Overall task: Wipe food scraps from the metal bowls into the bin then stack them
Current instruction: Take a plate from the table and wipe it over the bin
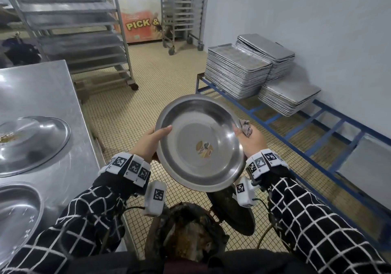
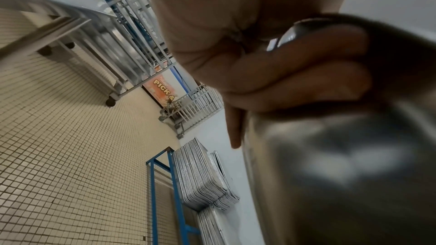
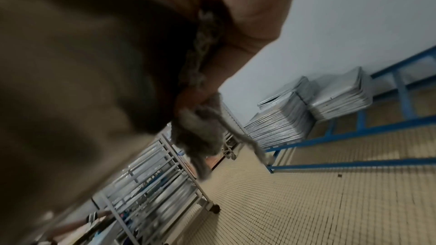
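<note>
Gripping a metal bowl (image 1: 198,142) by its opposite rims, both hands hold it tilted above the bin (image 1: 186,231). The left hand (image 1: 151,141) has its thumb inside the rim and its fingers (image 2: 295,74) curled under the base. The right hand (image 1: 250,141) pinches the far rim together with a grey rag (image 1: 245,128). Beyond the left fingers, two more bowls (image 1: 31,144) sit on the desk (image 1: 42,87).
</note>
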{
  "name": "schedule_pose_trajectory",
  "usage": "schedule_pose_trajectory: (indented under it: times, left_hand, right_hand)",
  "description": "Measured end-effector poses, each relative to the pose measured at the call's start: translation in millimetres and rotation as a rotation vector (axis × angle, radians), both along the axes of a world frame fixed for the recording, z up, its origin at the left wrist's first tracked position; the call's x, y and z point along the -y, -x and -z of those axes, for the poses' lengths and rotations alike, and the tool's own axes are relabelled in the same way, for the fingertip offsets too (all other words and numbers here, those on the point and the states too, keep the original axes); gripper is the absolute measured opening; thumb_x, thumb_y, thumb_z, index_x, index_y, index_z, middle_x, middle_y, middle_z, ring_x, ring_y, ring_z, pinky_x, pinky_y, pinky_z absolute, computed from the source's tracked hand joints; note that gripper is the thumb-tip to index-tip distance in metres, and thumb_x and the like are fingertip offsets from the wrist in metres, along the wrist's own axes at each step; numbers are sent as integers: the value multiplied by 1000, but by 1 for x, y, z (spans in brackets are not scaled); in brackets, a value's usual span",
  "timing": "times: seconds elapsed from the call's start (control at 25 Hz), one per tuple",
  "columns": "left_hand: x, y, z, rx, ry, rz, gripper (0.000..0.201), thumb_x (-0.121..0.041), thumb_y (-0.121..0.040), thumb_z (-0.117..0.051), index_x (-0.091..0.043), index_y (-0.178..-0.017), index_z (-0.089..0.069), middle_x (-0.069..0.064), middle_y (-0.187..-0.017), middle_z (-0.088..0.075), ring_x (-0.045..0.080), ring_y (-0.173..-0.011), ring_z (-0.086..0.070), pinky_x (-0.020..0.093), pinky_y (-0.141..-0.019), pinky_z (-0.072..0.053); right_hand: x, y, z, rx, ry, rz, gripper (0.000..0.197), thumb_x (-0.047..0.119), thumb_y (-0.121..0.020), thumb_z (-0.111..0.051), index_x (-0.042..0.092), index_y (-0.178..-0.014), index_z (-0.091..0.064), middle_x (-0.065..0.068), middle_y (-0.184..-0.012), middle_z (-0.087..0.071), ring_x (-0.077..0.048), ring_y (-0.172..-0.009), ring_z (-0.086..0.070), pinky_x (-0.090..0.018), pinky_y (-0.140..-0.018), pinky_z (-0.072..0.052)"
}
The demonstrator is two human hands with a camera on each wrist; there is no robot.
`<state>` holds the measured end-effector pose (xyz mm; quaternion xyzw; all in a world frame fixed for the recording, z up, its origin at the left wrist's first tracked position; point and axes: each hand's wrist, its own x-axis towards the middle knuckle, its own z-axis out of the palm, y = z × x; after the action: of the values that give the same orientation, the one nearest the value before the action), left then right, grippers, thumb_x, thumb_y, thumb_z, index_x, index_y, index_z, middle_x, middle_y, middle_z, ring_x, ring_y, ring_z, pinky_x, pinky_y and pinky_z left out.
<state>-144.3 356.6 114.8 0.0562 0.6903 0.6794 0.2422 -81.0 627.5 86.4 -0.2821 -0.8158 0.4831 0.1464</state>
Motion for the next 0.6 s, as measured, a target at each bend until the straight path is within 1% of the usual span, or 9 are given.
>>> schedule_pose_trajectory:
  times: [0.04, 0.12, 0.2, 0.24, 0.32, 0.4, 0.48, 0.52, 0.6]
  left_hand:
    - [0, 0, 1, -25, -3, -29, 31, -33, -93, -56, -6, -107, -62, 6, -73, -67, 20, -57, -65, 29, -53, -54]
    - [-1, -4, 2, -147, -2, -89, 28, -26, -91, -60, -14, -116, -57, 3, -84, -70, 19, -67, -69, 29, -60, -55]
    - [-8, -14, 2, -241, -19, -100, 34, -17, -88, -63, -22, -120, -52, 2, -94, -70, 17, -75, -71, 28, -64, -57]
    - [-12, -20, 1, -255, -21, -95, 33, -14, -88, -63, -26, -116, -51, 2, -95, -69, 17, -77, -71, 28, -65, -57]
    - [-20, -28, -1, -249, -6, -125, 24, -11, -89, -61, -29, -102, -53, 2, -91, -69, 19, -79, -70, 29, -66, -56]
    - [-20, -25, -1, -214, -11, -179, 20, -9, -90, -56, -27, -96, -53, 3, -90, -66, 24, -84, -67, 35, -71, -56]
    - [-15, -16, -1, -181, -8, -216, 17, -9, -92, -53, -24, -99, -52, 6, -92, -64, 26, -85, -65, 41, -75, -55]
    - [-11, -12, -1, -172, 3, -234, 15, -9, -93, -51, -20, -102, -53, 7, -91, -63, 26, -82, -64, 42, -74, -55]
    - [-5, -7, -2, -173, 35, -262, 17, -11, -94, -48, -11, -111, -52, 8, -87, -61, 24, -75, -62, 38, -69, -54]
  right_hand:
    - [1, -1, 1, -19, -6, 6, 27, 36, -89, -60, 13, -103, -60, 1, -94, -66, -19, -89, -65, -38, -81, -53]
    - [8, -4, -1, -79, 0, 66, 25, 31, -90, -60, 11, -104, -59, 0, -94, -66, -19, -87, -65, -34, -76, -53]
    - [19, -5, -5, -145, 55, 149, 23, 28, -91, -59, 9, -104, -57, 0, -91, -64, -18, -84, -64, -31, -72, -53]
    - [25, -6, -7, -175, 75, 185, 22, 29, -92, -58, 9, -101, -55, 4, -87, -61, -16, -82, -62, -27, -69, -50]
    - [36, -6, -12, -230, 86, 227, 20, 33, -94, -54, 13, -100, -52, 10, -83, -56, -10, -78, -56, -23, -67, -45]
    - [41, -7, -15, -245, 87, 202, 24, 37, -97, -46, 15, -100, -51, 9, -83, -56, -6, -74, -55, -22, -64, -43]
    - [41, -9, -15, -152, 65, 134, 31, 39, -99, -39, 11, -101, -53, 6, -83, -58, -10, -76, -59, -20, -60, -42]
    - [41, -12, -13, -92, 29, 113, 33, 39, -99, -38, 11, -104, -54, 5, -84, -57, -15, -81, -60, -22, -62, -44]
    - [42, -17, -7, 9, -122, 117, 36, 40, -98, -38, 12, -111, -55, 5, -86, -52, -21, -93, -59, -33, -77, -49]
